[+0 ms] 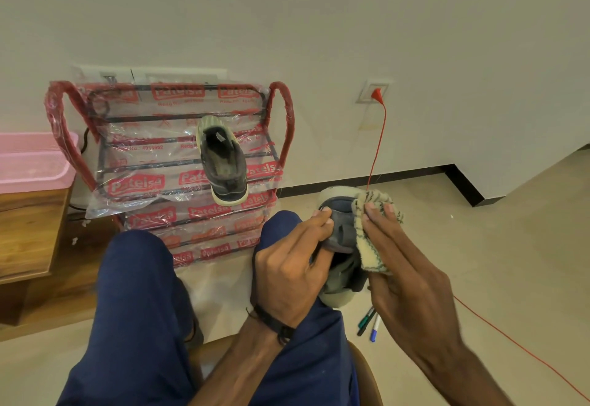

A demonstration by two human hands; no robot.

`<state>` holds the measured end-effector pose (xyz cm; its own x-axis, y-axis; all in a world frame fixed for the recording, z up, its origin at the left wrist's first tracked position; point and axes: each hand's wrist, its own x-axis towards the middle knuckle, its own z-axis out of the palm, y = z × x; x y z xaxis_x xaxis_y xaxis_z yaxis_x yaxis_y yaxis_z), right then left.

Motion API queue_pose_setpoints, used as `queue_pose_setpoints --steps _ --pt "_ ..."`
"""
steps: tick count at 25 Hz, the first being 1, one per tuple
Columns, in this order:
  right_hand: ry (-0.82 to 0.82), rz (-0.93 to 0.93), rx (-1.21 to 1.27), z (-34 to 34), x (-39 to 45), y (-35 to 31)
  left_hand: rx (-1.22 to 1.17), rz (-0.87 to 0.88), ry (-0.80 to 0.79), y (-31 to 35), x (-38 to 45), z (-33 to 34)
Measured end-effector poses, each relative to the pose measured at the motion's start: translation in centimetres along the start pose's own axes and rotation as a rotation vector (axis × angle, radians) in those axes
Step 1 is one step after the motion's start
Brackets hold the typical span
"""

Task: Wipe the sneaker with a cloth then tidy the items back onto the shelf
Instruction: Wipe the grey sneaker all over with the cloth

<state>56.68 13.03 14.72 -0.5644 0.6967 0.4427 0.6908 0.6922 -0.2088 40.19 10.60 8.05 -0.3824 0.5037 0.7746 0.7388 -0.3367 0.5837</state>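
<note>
Grey soft sneaker (343,246), likely light and floppy: left hand (287,274) fingers pinch its collar, the stiffer sole a surer hold; right hand (412,281) fingers press cloth (372,236) flat.

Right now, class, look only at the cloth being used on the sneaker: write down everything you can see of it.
The cloth is a small cream rag with thin dark green stripes and a nubby, towel-like weave. It is crumpled and folded over, not spread flat. The right hand presses it with straight fingers against the right side of the grey sneaker, which the left hand grips by its collar above the person's knee. Its upper edge sticks up past the fingertips; its lower end disappears under the palm.
</note>
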Motion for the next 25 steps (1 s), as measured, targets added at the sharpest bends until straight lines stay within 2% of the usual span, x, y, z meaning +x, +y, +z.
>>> queue_pose_setpoints --steps 3,8,10,14,17,19,21,24,25 --pt "0.006 -0.011 -0.028 -0.2 0.0 0.1 -0.004 0.007 -0.022 0.3 0.8 0.2" --pt "0.189 0.032 -0.143 -1.8 1.9 1.8 -0.019 0.075 -0.042 2.4 2.8 1.7" --pt "0.284 0.069 -0.137 -2.2 2.9 2.0 -0.022 0.019 -0.065 3.3 3.9 2.0" --pt "0.413 0.132 -0.013 -2.0 4.0 1.0 0.065 -0.185 -0.103 3.4 3.5 0.9" --pt "0.450 0.195 0.142 -1.2 3.6 -0.2 0.141 -0.149 -0.108 2.6 1.8 -0.7" --pt "0.437 0.287 0.273 -0.5 2.6 -1.2 0.191 -0.123 -0.062 1.8 1.4 -1.4" --pt "0.338 0.412 0.431 -0.3 1.3 -2.0 0.193 -0.090 0.001 0.9 1.7 -1.8" --pt "0.103 0.715 0.864 -1.6 0.2 -1.9 0.189 0.028 -0.003 -0.3 2.3 -2.7" --pt "0.090 0.802 0.970 -2.4 0.1 -1.5 0.193 0.080 -0.015 -0.8 2.5 -3.1"
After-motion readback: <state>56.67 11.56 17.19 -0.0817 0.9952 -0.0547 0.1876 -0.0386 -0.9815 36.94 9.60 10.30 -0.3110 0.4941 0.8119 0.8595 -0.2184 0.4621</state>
